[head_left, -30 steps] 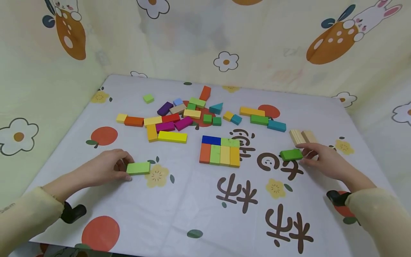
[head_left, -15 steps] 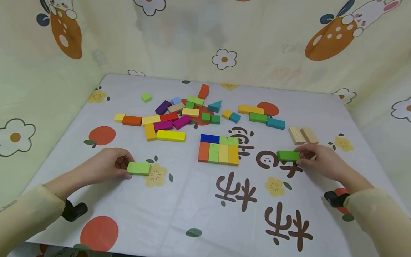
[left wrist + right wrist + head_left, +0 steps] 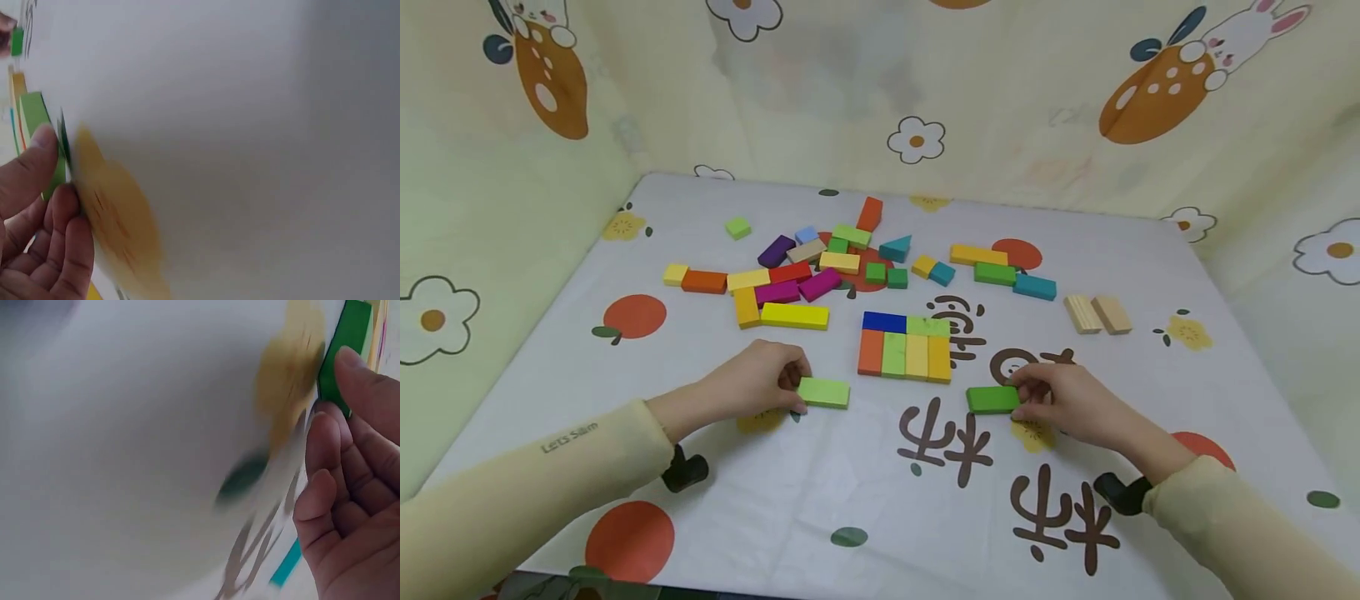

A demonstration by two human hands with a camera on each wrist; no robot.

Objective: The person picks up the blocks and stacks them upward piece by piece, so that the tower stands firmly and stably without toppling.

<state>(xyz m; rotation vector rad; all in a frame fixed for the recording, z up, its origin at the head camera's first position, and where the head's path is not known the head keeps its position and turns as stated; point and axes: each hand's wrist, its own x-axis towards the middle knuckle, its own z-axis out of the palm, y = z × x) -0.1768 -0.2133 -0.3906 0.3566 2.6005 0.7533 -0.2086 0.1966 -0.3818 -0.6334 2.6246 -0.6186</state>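
Inward from the left and right edges of the worktop (image 3: 775, 492), the light green block (image 3: 823, 393) and the dark green block (image 3: 992, 400) have moved closer together, the dark one also towards the near edge. They now flank the near side of a flat rectangle of coloured blocks (image 3: 916, 357) around mid-worktop. The left hand (image 3: 763, 377) pinches the light green block by its left end, thumb on one face and fingers behind; the right hand (image 3: 1067, 402) grips the dark green block likewise by its right end. Whether either touches the worktop I cannot tell. Both look like painted wood: probably light, stiff, hard to break, perhaps a little slippery on the smooth faces. A thumb-and-finger hold at the outer end suits them, leaving the inner end free. Neither shows any label or brand. Grey lettering on the left sleeve (image 3: 602, 450) begins "Let's"; the next word is unclear. Large brown characters (image 3: 1045, 500) are printed towards the near-right corner, but I cannot read them surely.
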